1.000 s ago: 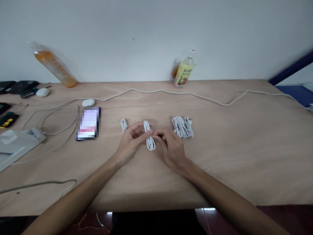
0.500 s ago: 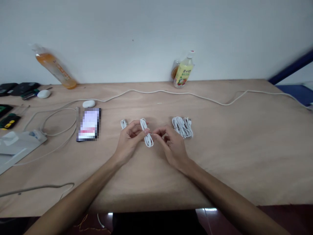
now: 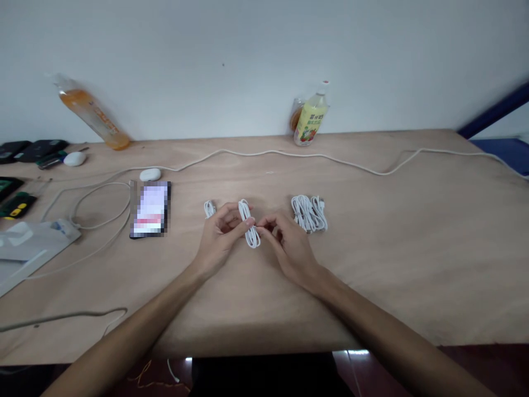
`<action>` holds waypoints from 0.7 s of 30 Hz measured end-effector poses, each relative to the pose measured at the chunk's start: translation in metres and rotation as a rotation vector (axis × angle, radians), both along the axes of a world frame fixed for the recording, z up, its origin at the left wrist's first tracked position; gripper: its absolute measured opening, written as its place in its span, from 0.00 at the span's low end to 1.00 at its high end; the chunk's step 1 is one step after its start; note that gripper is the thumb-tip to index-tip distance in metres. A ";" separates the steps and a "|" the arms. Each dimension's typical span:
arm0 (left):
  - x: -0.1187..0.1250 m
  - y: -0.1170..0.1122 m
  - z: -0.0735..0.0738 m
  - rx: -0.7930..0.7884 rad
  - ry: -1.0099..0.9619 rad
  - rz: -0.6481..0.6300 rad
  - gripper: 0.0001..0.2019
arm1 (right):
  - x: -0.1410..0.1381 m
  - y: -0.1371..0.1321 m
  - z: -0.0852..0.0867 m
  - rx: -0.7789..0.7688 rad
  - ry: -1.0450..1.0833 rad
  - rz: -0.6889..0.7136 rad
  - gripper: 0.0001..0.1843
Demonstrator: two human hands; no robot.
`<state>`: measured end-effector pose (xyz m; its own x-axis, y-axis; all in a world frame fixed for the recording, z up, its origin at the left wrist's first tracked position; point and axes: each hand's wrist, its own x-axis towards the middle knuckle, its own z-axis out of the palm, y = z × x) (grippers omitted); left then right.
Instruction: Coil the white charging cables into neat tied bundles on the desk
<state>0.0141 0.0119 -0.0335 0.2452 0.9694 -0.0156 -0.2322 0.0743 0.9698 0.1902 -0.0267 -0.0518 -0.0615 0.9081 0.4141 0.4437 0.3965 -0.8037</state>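
A coiled white cable (image 3: 249,234) is held above the table between the thumb and fingers of my left hand (image 3: 221,229). My right hand (image 3: 289,237) pinches thumb and forefinger together at the coil's right side, around its middle. What lies in that pinch is too small to tell. Just behind my left hand is another small coil of white cable (image 3: 209,208), partly covered by the fingers. Several bundled white cables (image 3: 308,212) with a metal plug lie beyond my right hand.
A phone (image 3: 151,209) and a white case (image 3: 150,175) lie to the left. A long white cord (image 3: 273,153) crosses the back. An orange bottle (image 3: 95,118) and a yellow-labelled bottle (image 3: 311,121) lean by the wall. A plastic bag (image 3: 33,242) and tools (image 3: 19,205) occupy the far left.
Both hands keep nearly the same hold on the coil, with only a slight shift of the fingers. The camera view has moved a little.
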 end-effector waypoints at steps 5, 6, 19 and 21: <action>-0.002 0.000 0.003 0.029 0.037 -0.004 0.17 | -0.002 -0.001 0.002 -0.081 0.098 0.019 0.06; -0.002 0.000 0.003 0.035 0.041 -0.006 0.16 | -0.002 -0.001 0.003 -0.110 0.118 0.021 0.06; -0.004 0.001 0.004 0.059 0.045 -0.044 0.17 | 0.002 0.005 0.014 -0.522 0.482 0.180 0.16; -0.004 0.001 0.004 0.064 0.036 -0.043 0.17 | 0.002 0.005 0.013 -0.528 0.496 0.182 0.17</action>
<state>0.0098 0.0134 -0.0293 0.2873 0.9571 0.0367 -0.1946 0.0208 0.9807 0.1919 -0.0218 -0.0390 -0.1490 0.9872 -0.0565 -0.0564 -0.0655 -0.9963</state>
